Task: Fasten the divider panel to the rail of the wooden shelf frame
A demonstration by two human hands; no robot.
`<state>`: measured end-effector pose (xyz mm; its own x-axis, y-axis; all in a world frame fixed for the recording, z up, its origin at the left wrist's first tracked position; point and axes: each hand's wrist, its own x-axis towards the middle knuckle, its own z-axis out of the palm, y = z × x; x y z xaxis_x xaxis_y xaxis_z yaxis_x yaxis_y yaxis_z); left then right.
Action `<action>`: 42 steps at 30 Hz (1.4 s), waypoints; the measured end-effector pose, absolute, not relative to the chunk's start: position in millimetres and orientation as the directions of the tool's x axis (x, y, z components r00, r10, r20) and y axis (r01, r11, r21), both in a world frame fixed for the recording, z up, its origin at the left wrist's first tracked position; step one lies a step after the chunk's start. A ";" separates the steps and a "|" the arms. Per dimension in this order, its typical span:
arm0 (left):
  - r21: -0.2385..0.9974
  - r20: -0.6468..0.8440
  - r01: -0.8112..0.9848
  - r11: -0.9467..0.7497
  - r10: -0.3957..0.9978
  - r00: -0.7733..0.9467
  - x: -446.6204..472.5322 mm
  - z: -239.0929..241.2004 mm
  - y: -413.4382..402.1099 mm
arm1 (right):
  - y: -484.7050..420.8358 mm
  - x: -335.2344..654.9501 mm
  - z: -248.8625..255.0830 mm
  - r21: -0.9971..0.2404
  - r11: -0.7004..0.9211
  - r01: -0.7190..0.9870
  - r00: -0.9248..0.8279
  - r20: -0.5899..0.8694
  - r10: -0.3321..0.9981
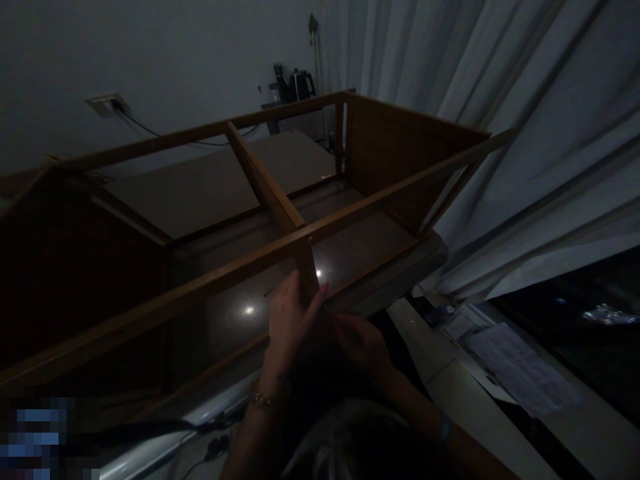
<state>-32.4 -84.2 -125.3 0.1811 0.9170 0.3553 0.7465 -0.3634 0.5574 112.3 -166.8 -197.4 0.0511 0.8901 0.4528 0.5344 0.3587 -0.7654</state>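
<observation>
A brown wooden furniture frame (225, 270) lies across a table in dim light. It has long rails, side panels and a crosspiece (270, 190) in the middle. Where the crosspiece meets the near rail, a short wooden upright (306, 263) runs down. My left hand (290, 317) is closed around that upright, its thumb on the right side. Just to the right and lower, my right hand (364, 343) is apart from the wood with its fingers curled. Whether anything small is between those fingers is too dark to see.
White curtains (400, 60) hang at the right. A black kettle (301, 85) stands behind the frame, near a wall socket (106, 105) with a plugged-in cable. Papers (520, 367) lie on a low surface at the lower right. A head of hair shows at the bottom.
</observation>
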 end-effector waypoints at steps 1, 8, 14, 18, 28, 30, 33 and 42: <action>0.558 0.355 0.747 -0.362 0.917 0.179 -32.4 -125.3 -84.2 | -166.7 112.1 -197.1 -0.762 0.372 0.530 0.042 0.462 0.886; 0.559 0.366 0.742 -0.370 0.913 0.180 -32.2 -126.8 -84.3 | -161.2 125.3 -201.5 -0.523 0.535 0.663 -0.209 0.556 0.804; 0.545 0.358 0.753 -0.369 0.914 0.189 -31.7 -125.0 -83.8 | -155.8 140.2 -204.8 -0.344 0.552 0.760 -0.294 0.575 0.763; 0.545 0.364 0.750 -0.374 0.912 0.191 -31.9 -124.2 -83.9 | -152.3 139.8 -203.0 -0.435 0.544 0.718 -0.260 0.556 0.789; 0.553 0.345 0.758 -0.347 0.923 0.171 -32.8 -126.3 -83.9 | -162.7 122.0 -173.5 -0.995 -0.092 0.034 -0.022 -0.093 0.995; 0.555 0.349 0.756 -0.347 0.922 0.168 -32.3 -125.5 -83.9 | -163.6 118.1 -174.3 -0.976 -0.179 -0.124 -0.025 -0.177 0.984; 0.553 0.352 0.752 -0.359 0.919 0.180 -31.6 -124.8 -83.9 | -163.6 111.5 -177.6 -0.956 -0.208 -0.205 0.038 -0.220 0.975; 0.542 0.369 0.752 -0.374 0.910 0.187 -31.9 -125.7 -83.3 | -163.1 100.3 -176.4 -0.959 0.045 0.281 0.166 0.094 0.982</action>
